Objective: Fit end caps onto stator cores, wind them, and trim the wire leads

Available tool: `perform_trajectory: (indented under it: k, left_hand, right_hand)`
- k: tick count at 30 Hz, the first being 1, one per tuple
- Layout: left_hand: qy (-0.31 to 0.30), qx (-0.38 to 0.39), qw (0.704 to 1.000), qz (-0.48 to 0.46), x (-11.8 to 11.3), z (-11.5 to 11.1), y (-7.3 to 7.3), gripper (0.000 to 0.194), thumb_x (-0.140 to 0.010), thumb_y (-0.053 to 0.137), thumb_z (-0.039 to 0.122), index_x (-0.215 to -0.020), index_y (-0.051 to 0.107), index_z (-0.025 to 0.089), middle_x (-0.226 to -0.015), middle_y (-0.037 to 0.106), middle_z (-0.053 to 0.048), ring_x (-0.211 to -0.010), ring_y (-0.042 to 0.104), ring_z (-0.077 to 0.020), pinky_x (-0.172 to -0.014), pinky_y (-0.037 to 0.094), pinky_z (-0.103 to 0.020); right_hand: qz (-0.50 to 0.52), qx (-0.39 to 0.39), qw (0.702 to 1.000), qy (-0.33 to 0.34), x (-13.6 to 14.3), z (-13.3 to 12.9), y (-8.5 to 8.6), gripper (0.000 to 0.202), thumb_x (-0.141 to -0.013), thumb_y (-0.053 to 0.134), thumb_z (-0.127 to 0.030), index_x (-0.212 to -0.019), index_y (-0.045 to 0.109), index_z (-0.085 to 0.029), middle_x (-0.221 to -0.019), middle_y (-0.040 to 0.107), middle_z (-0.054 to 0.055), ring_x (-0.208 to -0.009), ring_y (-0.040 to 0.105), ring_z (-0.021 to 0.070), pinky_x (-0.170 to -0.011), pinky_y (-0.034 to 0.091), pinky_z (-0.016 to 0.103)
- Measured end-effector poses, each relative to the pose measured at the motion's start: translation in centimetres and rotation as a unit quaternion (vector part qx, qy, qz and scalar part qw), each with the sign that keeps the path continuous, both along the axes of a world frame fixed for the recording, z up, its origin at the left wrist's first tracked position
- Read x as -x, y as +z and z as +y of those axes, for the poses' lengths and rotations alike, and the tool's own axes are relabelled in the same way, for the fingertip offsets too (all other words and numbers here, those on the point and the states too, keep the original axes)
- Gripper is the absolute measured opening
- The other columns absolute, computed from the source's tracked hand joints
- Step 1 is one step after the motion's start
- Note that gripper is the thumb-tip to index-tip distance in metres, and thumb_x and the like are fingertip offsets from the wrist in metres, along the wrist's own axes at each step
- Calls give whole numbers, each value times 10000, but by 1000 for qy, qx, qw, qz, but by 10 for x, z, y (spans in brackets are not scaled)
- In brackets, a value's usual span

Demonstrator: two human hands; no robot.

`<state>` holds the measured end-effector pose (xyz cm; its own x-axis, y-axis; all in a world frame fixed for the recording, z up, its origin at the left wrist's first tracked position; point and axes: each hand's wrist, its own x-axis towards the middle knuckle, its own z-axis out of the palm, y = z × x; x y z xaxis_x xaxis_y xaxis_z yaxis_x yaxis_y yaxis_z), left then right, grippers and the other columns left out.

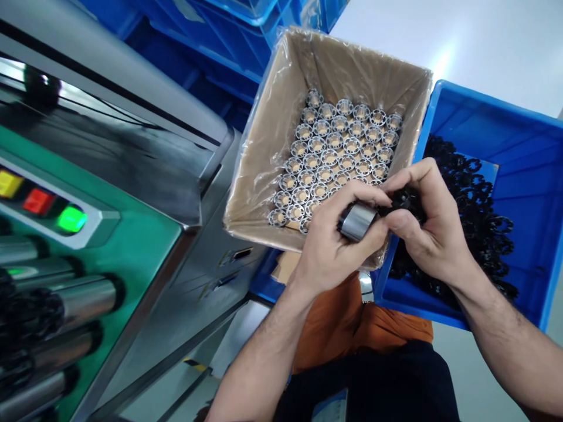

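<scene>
My left hand is closed around a short metal cylinder with a dark end, tilted with its shiny side showing. Close against it, my right hand pinches a black plastic ring-like part, partly hidden by the fingers. The two hands meet at the near right corner of a lined cardboard box. Rows of metal ring-shaped cores stand inside that box. Under my right hand, many black plastic parts lie heaped in a blue bin.
To the left stands a green machine top with yellow, red and lit green buttons. Several metal cylinders with black ends lie on it. Blue crates are stacked behind the box. A white surface spans the upper right.
</scene>
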<state>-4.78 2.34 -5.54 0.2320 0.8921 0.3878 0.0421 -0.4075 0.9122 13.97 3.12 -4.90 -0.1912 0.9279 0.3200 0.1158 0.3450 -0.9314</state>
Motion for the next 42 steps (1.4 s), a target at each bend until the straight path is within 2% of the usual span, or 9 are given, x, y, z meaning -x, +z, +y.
perform_trajectory:
  k: [3,8,13,15,17,23,28,33,42]
  left_hand:
    - [29,12,999,17,-1,-4,-1,177,-1066,884,368,-1113,746,266,-1040,794,-1,-950,754,-179,-867,610,-343]
    - [31,126,984,-125,4,-2,-12,267,-1075,855,519,-1125,744,282,-761,646,46,-549,562,-116,-528,474,-276]
    - [43,246,946,-208,0,9,-4,403,-1053,835,635,-1030,698,257,-793,622,27,-538,559,-116,-494,481,-274]
    - [36,277,933,-228,-3,10,0,490,-1057,755,735,-1022,675,253,-844,658,1,-564,598,-140,-523,532,-308]
    - [13,298,927,-226,-4,8,1,519,-1076,680,776,-1068,674,257,-816,665,-5,-560,622,-167,-540,552,-335]
    - [-21,295,936,-190,-1,-2,-8,525,-1129,629,781,-1316,713,298,-764,673,-5,-581,653,-203,-585,581,-362]
    - [-28,304,934,-188,2,-4,-7,542,-1113,659,780,-1390,708,317,-832,716,-33,-645,672,-224,-602,587,-371]
    - [-14,283,945,-165,2,-3,-5,557,-1125,640,759,-1436,734,307,-914,742,-49,-638,667,-214,-603,595,-372]
    - [-54,297,941,-153,5,-6,-1,527,-1137,653,715,-1471,714,312,-971,748,-55,-681,663,-198,-608,595,-341]
  right_hand:
    - [20,55,998,23,-3,2,8,387,-1092,831,-625,-1201,766,-259,-1117,786,36,-963,751,191,-885,664,360]
    - [86,172,978,80,-6,0,14,341,-1123,812,-566,-1299,832,-275,-935,824,7,-693,743,159,-669,676,327]
    - [72,98,992,23,-5,1,7,270,-1006,962,-509,-1066,832,-279,-1217,874,73,-1035,866,265,-885,751,437]
    - [24,51,998,-8,-5,1,5,266,-972,997,-469,-980,810,-280,-1219,868,79,-1212,840,317,-1062,724,522]
    - [-17,14,999,-26,-4,0,5,291,-949,1017,-457,-937,788,-278,-1120,849,73,-1218,822,326,-1124,697,547]
    - [-33,6,999,-38,-2,-3,6,404,-953,1017,-415,-1302,828,-341,-1190,806,49,-1009,809,265,-1004,737,504]
    - [-35,-6,999,25,-7,3,6,358,-952,1021,-384,-1275,869,-364,-1317,837,63,-1299,795,344,-1191,655,613]
    - [-34,27,999,9,-7,0,4,402,-911,1058,-371,-1262,864,-341,-1130,851,37,-1037,821,289,-1013,704,554]
    - [-10,47,999,-1,-4,-2,8,364,-864,1093,-415,-1149,878,-340,-1087,846,16,-1023,830,284,-1028,713,552]
